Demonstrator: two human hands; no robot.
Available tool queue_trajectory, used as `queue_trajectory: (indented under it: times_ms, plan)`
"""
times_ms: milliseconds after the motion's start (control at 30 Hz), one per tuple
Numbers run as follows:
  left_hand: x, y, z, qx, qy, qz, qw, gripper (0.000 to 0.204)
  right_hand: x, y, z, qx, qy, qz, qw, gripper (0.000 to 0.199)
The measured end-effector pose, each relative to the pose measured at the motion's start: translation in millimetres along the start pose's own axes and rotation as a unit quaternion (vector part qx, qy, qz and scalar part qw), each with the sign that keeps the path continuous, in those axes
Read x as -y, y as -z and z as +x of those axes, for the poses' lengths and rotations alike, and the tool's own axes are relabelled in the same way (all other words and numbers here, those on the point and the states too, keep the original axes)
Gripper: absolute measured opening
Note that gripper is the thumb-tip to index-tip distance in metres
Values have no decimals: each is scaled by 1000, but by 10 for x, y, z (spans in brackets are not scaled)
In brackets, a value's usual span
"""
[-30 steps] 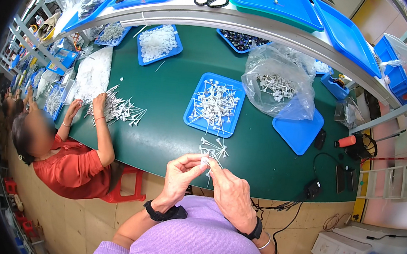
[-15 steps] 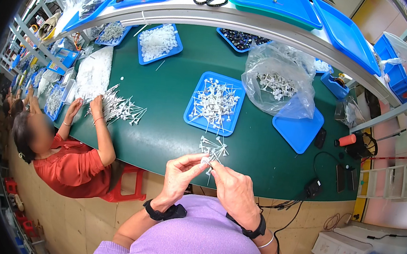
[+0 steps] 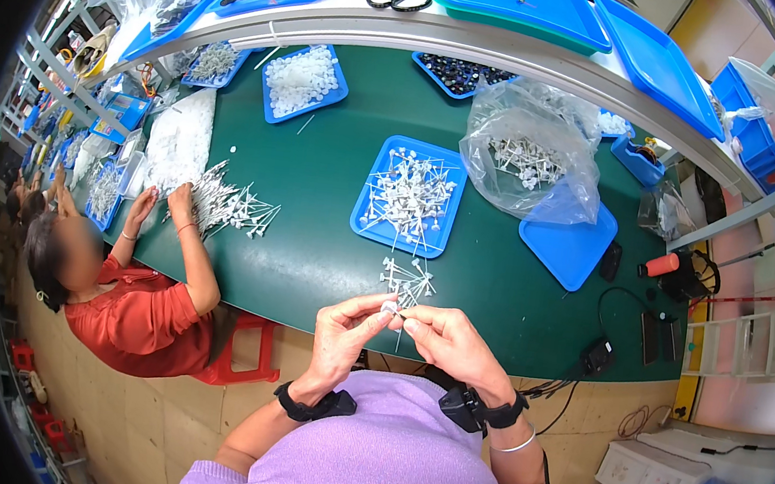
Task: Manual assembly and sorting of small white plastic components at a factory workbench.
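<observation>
My left hand (image 3: 344,334) pinches a small white round-headed part (image 3: 389,307) between thumb and fingertips, at the table's near edge. Close by on its right, my right hand (image 3: 449,341) has thumb and fingers closed together beside that part; what sits in its fingertips is too small to make out. Just beyond the hands lies a loose bunch of white-headed, thin-stemmed parts (image 3: 412,280). Behind this bunch, a blue tray (image 3: 363,223) carries a heap of the same parts.
A clear plastic bag (image 3: 484,178) of similar parts rests partly on a blue tray (image 3: 577,260) to the right. Further back, another blue tray (image 3: 273,117) holds white pieces. At left a co-worker in red (image 3: 143,325) handles a pile of stemmed parts (image 3: 231,207). A shelf (image 3: 466,38) crosses overhead.
My right hand has turned and its wrist has swung outward to the right, its fingertips staying near the white part. My left hand has hardly moved.
</observation>
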State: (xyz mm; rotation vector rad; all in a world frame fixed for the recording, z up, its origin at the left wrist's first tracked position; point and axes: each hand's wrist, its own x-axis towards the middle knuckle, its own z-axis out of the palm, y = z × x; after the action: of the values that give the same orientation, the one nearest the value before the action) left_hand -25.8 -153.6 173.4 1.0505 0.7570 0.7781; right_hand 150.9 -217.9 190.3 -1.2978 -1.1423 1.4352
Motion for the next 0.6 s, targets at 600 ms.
queue_trajectory:
  times_ms: [600]
  plan:
    - [14,-36,77,-41,-4,20,999,30,144,-243,-103,-195,110,-299,928,14]
